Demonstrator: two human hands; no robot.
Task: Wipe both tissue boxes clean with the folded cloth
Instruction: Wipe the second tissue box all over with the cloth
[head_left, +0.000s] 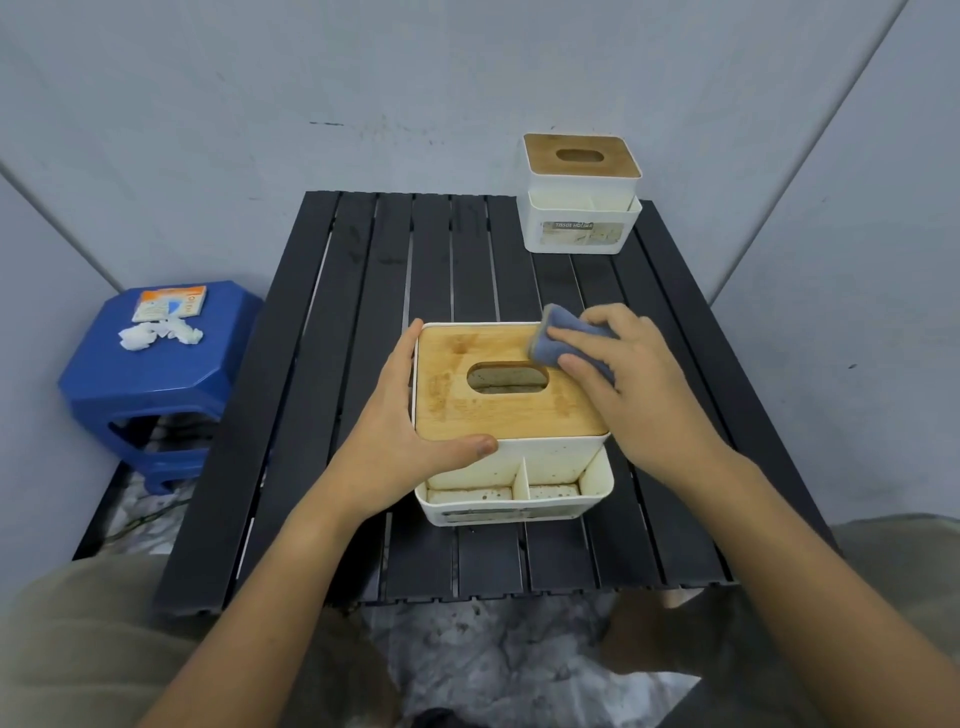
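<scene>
A white tissue box with a wooden lid (493, 410) stands near the middle of the black slatted table (363, 291); its lid and front compartments look stained. My left hand (400, 431) grips the box's left side, thumb along the lid's front edge. My right hand (628, 379) holds a folded grey-blue cloth (558, 338) and presses it on the lid's far right corner. A second white tissue box with a wooden lid (582, 195) stands at the table's far right corner, untouched.
A blue plastic stool (156, 384) stands left of the table, with a small packet (169, 304) and crumpled white tissue (156, 335) on top. Grey walls close in behind and on both sides. My knees are at the near edge.
</scene>
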